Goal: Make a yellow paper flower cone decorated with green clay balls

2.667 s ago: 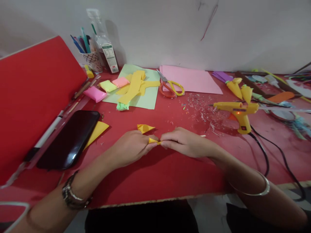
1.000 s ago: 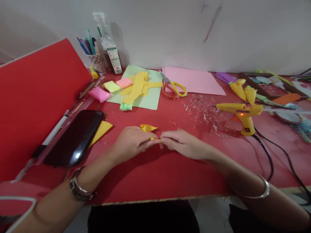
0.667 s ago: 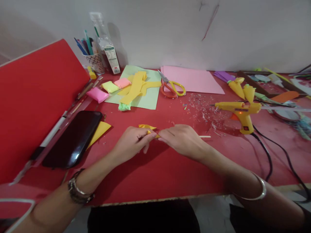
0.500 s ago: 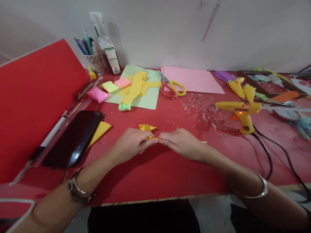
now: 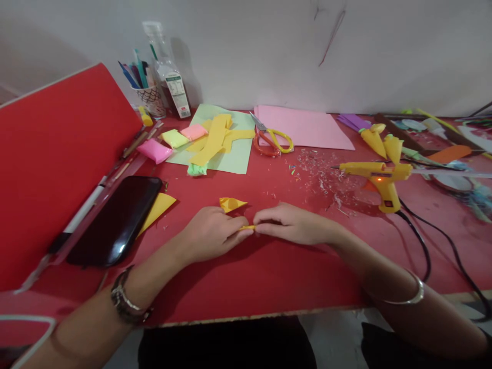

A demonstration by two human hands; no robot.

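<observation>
Between my two hands, low over the red table [image 5: 246, 287], is a small folded piece of yellow paper [image 5: 248, 227]. My left hand [image 5: 213, 233] pinches it between thumb and fingers and covers most of it. At its right end, the thumb and fingertips of my right hand [image 5: 290, 224] close on the paper. Just behind my left hand lies another folded yellow paper piece [image 5: 232, 204]. Farther left, a yellow paper corner [image 5: 156, 211] sticks out from under a black phone [image 5: 117, 220].
A yellow glue gun [image 5: 378, 171] with a lit orange light and black cord stands at right. Scissors [image 5: 273, 141] lie near pink paper [image 5: 307, 125]. Yellow strips [image 5: 215, 141] rest on green paper [image 5: 242, 164]. At back left stand a bottle [image 5: 175, 89] and a pen cup [image 5: 151, 100].
Both hands have shifted slightly down, and my right hand's fingers have straightened at the yellow paper's end. More of the folded piece behind my left hand shows now.
</observation>
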